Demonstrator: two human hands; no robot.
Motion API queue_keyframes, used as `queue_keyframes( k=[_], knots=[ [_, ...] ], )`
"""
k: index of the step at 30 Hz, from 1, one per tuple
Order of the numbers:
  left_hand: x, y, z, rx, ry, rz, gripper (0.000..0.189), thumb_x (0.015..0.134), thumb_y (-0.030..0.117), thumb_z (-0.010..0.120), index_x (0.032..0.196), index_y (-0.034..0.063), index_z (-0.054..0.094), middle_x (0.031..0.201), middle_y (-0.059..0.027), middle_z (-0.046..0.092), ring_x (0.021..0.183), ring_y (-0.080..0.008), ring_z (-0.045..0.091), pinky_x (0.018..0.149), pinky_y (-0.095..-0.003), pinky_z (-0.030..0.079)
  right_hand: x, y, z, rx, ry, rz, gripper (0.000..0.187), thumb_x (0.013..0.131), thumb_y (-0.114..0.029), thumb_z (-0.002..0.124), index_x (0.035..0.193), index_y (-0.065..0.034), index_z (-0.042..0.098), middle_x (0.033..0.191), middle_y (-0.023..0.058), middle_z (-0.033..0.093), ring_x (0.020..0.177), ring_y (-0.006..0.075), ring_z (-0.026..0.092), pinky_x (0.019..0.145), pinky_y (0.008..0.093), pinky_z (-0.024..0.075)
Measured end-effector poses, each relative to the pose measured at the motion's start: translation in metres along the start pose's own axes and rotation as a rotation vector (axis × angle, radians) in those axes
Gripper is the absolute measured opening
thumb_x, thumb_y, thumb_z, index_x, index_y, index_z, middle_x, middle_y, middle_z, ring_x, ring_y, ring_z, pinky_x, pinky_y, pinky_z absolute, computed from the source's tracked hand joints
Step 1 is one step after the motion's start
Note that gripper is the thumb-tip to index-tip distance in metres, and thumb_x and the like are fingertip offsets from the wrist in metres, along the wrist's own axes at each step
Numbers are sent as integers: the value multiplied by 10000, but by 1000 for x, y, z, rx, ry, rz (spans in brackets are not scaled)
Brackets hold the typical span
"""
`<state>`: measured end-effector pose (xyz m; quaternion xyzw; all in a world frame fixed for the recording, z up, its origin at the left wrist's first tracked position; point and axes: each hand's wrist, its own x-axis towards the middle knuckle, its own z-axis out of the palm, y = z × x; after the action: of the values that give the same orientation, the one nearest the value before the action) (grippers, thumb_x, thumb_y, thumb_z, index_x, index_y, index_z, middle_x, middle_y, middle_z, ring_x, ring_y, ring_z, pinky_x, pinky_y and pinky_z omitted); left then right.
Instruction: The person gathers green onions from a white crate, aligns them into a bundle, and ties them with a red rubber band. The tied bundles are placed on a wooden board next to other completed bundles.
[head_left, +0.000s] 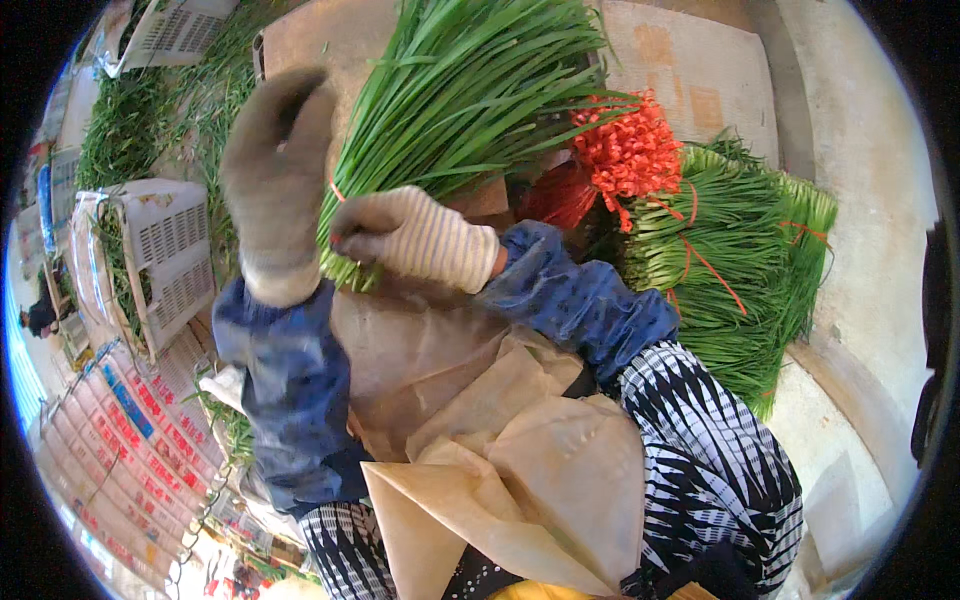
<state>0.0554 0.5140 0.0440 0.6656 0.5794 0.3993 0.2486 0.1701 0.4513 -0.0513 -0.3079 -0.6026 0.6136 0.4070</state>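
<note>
A large bunch of garlic chives (450, 112) lies before me, leaves pointing away and pale cut stems (352, 279) towards me. A thin orange-red tie (337, 190) crosses the bunch near the stems. My right hand (416, 236), in a striped knitted glove with a dirty coated palm, is at the stem end. Its fingers are pinched together, with a speck of red at the tips that looks like the tie. My left hand (279, 165), gloved and blurred, is raised left of the bunch, thumb apart from the fingers and nothing between them.
Red-orange ties (634, 150) stand in a thick cluster right of the bunch. Tied chive bundles (712, 247) are stacked at my right. A brown apron (555, 450) covers my lap. White crates (169, 262) and loose greens (124, 127) are on the left.
</note>
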Motion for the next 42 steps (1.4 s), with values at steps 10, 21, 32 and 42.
queue_keyframes(
  k=[10, 21, 32, 42],
  knots=[
    [-108, -61, -7, 284, -67, 99, 492, 767, 103, 792, 1237, 39, 660, 1380, -170, 602, 1255, -365, 582, 1089, -451, 449, -7, -27, -4, -175, 305, -256, 115, 798, -109, 769, 895, -84, 713, 865, 105, 657, 831, 322, 662, 740, 425, 543],
    [-101, -89, -1, -72, 8, 79, 251, 865, 49, 711, 1115, 36, 734, 1243, -157, 689, 1182, -337, 630, 1041, -431, 484, 0, -41, -11, -449, 128, -266, 167, 846, -256, 721, 890, -95, 713, 872, 127, 676, 839, 361, 660, 739, 491, 526],
    [-100, -94, 12, 108, 93, 230, 225, 836, 93, 779, 1060, 76, 759, 1229, -139, 706, 1186, -341, 635, 1041, -432, 486, -42, -49, -252, -1108, 74, 206, 251, 991, -166, 640, 1169, -1, 703, 1044, 82, 706, 948, 181, 664, 852, 321, 524],
    [-99, -94, 13, 153, 87, 251, 203, 858, 107, 773, 1057, 74, 757, 1237, -135, 704, 1189, -350, 635, 1053, -443, 486, -17, -34, -254, -918, -74, 322, 291, 954, -210, 685, 1179, -26, 707, 1047, 103, 718, 981, 203, 668, 873, 343, 528]
  ],
)
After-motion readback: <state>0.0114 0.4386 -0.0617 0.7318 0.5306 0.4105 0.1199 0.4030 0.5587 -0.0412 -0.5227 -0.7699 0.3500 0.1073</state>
